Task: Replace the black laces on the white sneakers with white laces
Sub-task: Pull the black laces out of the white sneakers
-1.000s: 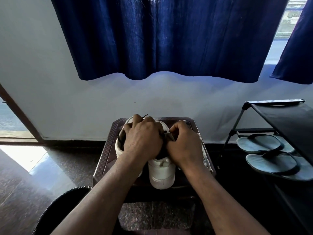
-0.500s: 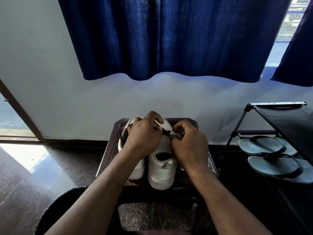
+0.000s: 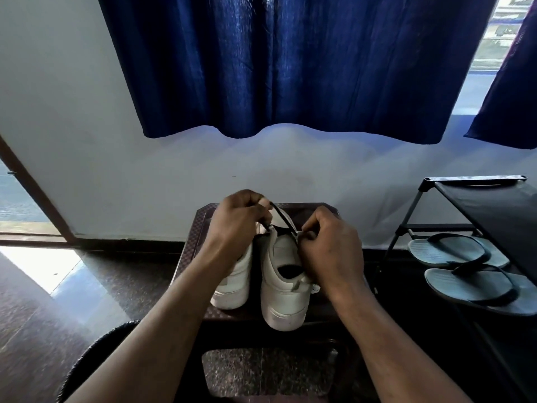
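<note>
Two white sneakers stand side by side, heels toward me, on a small dark brown table (image 3: 191,237). The right sneaker (image 3: 283,286) is in front; the left sneaker (image 3: 235,283) is partly hidden behind my left forearm. A black lace (image 3: 280,216) runs taut above the right sneaker's tongue. My left hand (image 3: 235,225) pinches its upper end with curled fingers. My right hand (image 3: 331,251) pinches the lace's lower end at the shoe's right side. No white laces are in view.
A black shoe rack (image 3: 479,199) stands at the right with a pair of grey flip-flops (image 3: 465,266) on its lower shelf. A dark blue curtain (image 3: 290,68) hangs over the wall behind. A dark round basket rim (image 3: 96,353) sits at the lower left.
My left hand has lifted off the left sneaker and risen, drawing the black lace up and taut. My right hand has shifted right and back along the shoe's side.
</note>
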`<action>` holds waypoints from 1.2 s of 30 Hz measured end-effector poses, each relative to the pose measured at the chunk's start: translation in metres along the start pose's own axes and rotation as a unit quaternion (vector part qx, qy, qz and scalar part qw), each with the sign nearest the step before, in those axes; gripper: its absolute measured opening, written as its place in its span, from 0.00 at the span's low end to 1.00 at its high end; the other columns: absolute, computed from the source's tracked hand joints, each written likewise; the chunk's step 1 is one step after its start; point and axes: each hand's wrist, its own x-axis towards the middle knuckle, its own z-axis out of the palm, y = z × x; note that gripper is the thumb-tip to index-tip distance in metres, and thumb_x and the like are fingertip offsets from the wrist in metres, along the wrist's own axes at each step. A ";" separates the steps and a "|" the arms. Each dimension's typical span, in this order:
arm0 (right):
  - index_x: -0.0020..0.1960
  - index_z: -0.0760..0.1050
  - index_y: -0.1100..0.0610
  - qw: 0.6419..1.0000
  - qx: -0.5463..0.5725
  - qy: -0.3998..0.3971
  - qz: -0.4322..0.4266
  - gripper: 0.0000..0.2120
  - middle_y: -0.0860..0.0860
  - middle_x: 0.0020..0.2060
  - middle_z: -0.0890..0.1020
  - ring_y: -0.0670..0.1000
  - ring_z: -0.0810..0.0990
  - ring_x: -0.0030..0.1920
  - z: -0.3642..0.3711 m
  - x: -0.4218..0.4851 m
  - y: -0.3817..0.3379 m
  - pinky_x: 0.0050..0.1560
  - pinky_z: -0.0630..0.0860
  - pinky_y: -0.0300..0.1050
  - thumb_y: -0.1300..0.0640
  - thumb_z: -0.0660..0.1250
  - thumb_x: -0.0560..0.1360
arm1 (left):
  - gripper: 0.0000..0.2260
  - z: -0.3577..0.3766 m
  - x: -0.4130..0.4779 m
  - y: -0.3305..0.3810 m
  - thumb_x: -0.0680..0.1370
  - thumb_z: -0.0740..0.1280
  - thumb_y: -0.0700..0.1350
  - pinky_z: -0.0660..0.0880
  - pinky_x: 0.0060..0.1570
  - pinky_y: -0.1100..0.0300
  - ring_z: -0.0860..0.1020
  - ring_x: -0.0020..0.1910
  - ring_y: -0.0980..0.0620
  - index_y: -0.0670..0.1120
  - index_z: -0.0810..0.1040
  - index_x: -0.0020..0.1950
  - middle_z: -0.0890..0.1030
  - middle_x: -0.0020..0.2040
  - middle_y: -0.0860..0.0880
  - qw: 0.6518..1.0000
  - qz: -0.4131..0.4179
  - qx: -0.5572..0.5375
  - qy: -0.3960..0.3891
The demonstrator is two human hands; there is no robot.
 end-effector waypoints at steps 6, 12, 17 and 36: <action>0.43 0.78 0.52 1.000 0.008 -0.010 -0.011 0.04 0.46 0.36 0.78 0.56 0.81 0.41 0.005 -0.002 -0.005 0.39 0.77 0.50 0.59 0.71 0.70 | 0.05 -0.002 0.004 0.000 0.76 0.72 0.49 0.73 0.44 0.59 0.81 0.47 0.51 0.50 0.85 0.42 0.85 0.44 0.53 0.880 0.122 0.459 -0.016; 0.42 0.75 0.52 1.000 0.003 -0.012 -0.002 0.04 0.48 0.41 0.82 0.57 0.80 0.43 0.005 -0.004 -0.008 0.38 0.72 0.49 0.60 0.67 0.71 | 0.07 0.007 0.000 0.007 0.78 0.70 0.45 0.72 0.42 0.62 0.80 0.37 0.52 0.52 0.83 0.40 0.82 0.40 0.50 0.975 0.066 0.202 -0.068; 0.40 0.72 0.51 0.999 0.007 -0.011 0.030 0.05 0.44 0.36 0.76 0.52 0.74 0.39 0.004 -0.004 -0.010 0.36 0.67 0.47 0.60 0.66 0.71 | 0.12 -0.014 0.002 0.019 0.76 0.76 0.55 0.73 0.36 0.61 0.78 0.37 0.56 0.50 0.80 0.38 0.82 0.37 0.53 0.937 0.089 0.331 -0.068; 0.40 0.73 0.52 0.998 0.027 -0.010 0.050 0.02 0.44 0.35 0.76 0.49 0.71 0.36 0.004 -0.006 -0.012 0.35 0.64 0.46 0.59 0.64 0.70 | 0.17 -0.028 0.003 0.027 0.76 0.75 0.58 0.72 0.37 0.58 0.78 0.40 0.47 0.52 0.78 0.31 0.78 0.35 0.52 0.845 0.077 0.524 -0.070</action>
